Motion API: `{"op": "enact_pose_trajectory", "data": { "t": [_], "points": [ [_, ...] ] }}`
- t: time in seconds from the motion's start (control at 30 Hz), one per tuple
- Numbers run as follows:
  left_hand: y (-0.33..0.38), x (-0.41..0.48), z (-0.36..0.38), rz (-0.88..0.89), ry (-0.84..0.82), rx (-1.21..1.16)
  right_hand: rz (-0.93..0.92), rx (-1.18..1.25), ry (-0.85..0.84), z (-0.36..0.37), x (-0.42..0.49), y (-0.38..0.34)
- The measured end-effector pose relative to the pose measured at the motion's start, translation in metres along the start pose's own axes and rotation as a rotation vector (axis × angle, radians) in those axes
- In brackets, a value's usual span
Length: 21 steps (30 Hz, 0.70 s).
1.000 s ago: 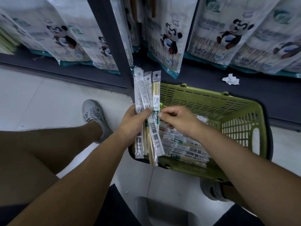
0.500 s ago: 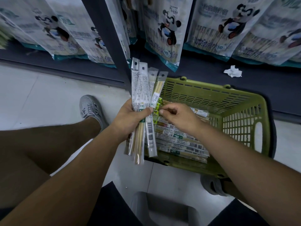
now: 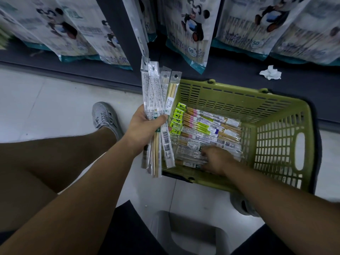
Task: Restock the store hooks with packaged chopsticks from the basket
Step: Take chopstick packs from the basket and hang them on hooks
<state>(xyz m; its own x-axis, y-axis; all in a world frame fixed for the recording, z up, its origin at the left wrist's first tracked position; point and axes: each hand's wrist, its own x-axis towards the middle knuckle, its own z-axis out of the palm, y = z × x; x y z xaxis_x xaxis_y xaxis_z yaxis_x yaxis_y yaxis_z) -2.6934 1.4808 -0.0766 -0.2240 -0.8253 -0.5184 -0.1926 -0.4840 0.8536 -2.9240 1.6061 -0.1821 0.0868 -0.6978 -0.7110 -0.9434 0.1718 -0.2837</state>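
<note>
My left hand grips a fanned bundle of several long clear chopstick packs, held upright just left of the green basket. The basket stands on the floor and holds many more chopstick packs lying flat. My right hand is down inside the basket at its near side, fingers resting on the packs there. Whether those fingers hold a pack is hidden by the hand's back and by blur.
Large panda-printed bags hang in rows above a dark base shelf. A crumpled white tissue lies on that shelf. My grey shoe is left of the basket, and a grey stool sits below me.
My right hand left the bundle and dropped into the near side of the basket. My left hand lifted the bundle slightly and moved it left.
</note>
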Motion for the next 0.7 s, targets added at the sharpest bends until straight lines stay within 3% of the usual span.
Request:
{"op": "enact_pose_trajectory", "data": {
  "t": [0.23, 0.6, 0.7],
  "points": [
    [0.002, -0.001, 0.001, -0.012, 0.006, 0.014, -0.061, 0.109, 0.032, -0.008, -0.002, 0.005],
    [0.016, -0.01, 0.028, 0.055, 0.007, -0.059, -0.035, 0.863, 0.3, -0.117, -0.045, -0.019],
    [0.031, -0.018, 0.046, 0.063, -0.024, -0.136, -0.063, 0.969, 0.378, -0.141, -0.069, -0.034]
  ]
}}
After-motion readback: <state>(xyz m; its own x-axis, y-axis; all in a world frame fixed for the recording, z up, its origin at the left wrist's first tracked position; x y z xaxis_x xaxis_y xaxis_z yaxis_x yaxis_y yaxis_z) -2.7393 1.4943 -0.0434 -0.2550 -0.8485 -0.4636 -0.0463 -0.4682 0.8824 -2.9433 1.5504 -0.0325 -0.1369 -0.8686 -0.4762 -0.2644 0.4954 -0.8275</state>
